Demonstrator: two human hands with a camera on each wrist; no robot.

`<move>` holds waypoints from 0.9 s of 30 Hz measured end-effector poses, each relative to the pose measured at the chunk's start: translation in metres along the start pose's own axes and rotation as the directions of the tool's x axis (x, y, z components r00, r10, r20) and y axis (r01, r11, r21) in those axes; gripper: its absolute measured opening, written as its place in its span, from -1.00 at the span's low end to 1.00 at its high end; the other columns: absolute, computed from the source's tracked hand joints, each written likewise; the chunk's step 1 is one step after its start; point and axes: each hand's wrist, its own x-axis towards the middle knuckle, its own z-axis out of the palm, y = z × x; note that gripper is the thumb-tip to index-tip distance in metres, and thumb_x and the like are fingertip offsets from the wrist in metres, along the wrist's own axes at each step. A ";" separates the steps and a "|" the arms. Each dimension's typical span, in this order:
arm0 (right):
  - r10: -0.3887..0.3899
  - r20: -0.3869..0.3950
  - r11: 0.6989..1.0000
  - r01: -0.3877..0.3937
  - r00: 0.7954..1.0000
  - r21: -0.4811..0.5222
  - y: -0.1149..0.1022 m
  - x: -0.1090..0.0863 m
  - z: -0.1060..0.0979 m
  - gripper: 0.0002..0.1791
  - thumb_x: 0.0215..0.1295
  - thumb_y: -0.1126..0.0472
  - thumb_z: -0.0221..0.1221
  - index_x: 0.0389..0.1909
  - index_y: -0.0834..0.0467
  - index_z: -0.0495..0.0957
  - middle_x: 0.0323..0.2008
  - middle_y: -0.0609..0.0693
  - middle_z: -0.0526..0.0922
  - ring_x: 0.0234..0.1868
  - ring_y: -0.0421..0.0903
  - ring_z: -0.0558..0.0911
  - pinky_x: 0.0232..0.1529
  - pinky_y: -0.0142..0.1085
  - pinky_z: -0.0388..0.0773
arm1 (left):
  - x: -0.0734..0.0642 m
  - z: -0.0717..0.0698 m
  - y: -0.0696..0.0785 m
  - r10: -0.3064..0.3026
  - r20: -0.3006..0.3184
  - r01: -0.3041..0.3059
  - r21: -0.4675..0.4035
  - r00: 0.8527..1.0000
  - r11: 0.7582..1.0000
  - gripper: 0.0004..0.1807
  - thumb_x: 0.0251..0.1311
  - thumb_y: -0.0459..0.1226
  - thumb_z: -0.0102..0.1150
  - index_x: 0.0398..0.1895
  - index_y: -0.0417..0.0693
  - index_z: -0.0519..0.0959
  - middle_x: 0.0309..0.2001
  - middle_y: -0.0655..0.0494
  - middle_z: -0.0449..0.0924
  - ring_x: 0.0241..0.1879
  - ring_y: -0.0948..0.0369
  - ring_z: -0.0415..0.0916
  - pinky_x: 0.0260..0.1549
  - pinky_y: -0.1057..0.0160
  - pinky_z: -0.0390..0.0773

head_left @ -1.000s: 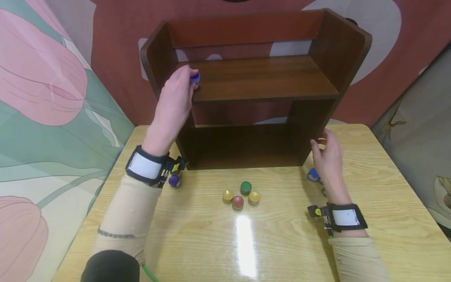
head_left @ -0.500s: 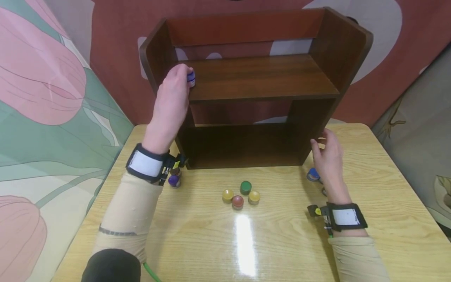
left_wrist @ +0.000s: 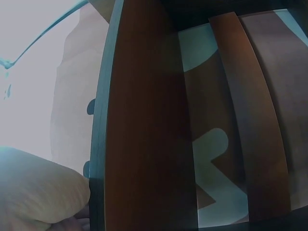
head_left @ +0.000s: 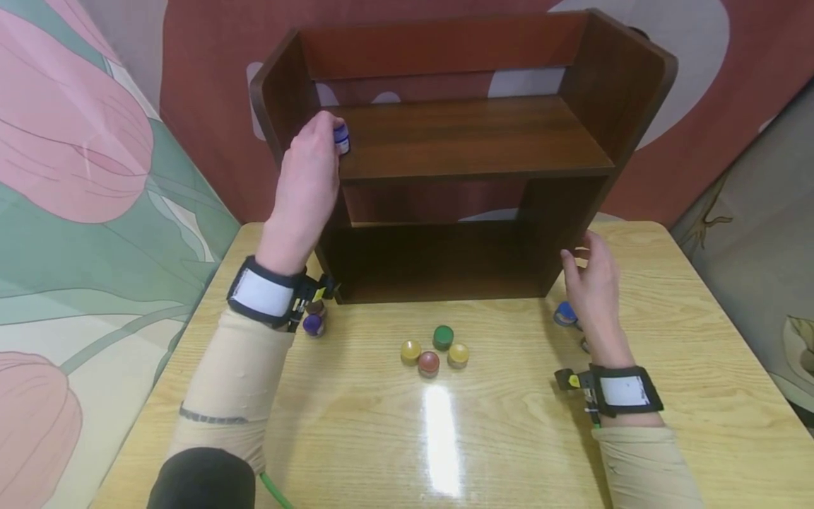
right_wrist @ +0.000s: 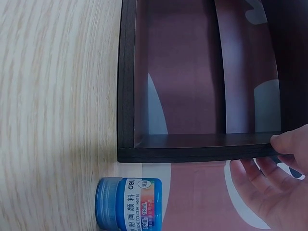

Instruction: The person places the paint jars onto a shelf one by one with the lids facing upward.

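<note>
L hand [head_left: 308, 170] is clamped w/ fingers on the blue-topped jar [head_left: 343, 139], at L end of the upper board [head_left: 470, 134]; if jar touches it, I cannot tell. R hand [head_left: 593, 283] pinches R side of the shelf unit [head_left: 439, 268]. Near this hand I see a blue jar [right_wrist: 129, 204] on the table [head_left: 356, 424]. Before the unit: green jar [head_left: 443, 337], red jar [head_left: 429, 364], 2 yellow jars [head_left: 410, 352], grouped.
</note>
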 end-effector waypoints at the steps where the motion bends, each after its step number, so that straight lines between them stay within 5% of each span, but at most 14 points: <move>1: 0.001 0.000 1.000 -0.001 1.000 0.001 0.000 0.000 0.000 -0.59 0.46 0.24 0.09 0.26 0.29 0.40 0.08 0.27 0.58 0.01 0.22 0.66 -0.29 -0.90 0.24 | 0.000 0.000 0.000 -0.008 0.001 0.008 -0.001 1.000 1.000 -0.51 0.40 -0.36 0.07 0.37 -0.18 0.30 0.34 -0.18 0.45 0.33 -0.02 0.46 0.34 0.05 0.47; 20: 0.002 0.000 1.000 -0.002 1.000 -0.003 -0.001 0.000 -0.001 -0.59 0.45 0.25 0.10 0.25 0.31 0.40 0.07 0.29 0.58 0.00 0.23 0.67 -0.30 -0.91 0.22 | 0.001 -0.001 0.001 -0.081 0.004 0.081 -0.027 0.997 0.996 -0.50 0.42 -0.31 0.05 0.39 -0.13 0.28 0.37 -0.11 0.43 0.37 0.01 0.44 0.34 0.06 0.46; 27: 0.001 -0.001 1.000 -0.001 1.000 0.001 -0.002 0.001 -0.001 -0.59 0.44 0.26 0.11 0.24 0.32 0.41 0.07 0.29 0.59 -0.01 0.24 0.67 -0.30 -0.91 0.23 | -0.001 0.000 0.000 -0.062 -0.016 0.062 -0.040 0.998 0.997 -0.44 0.41 -0.31 0.06 0.43 -0.11 0.23 0.41 -0.09 0.40 0.40 0.02 0.41 0.37 0.07 0.42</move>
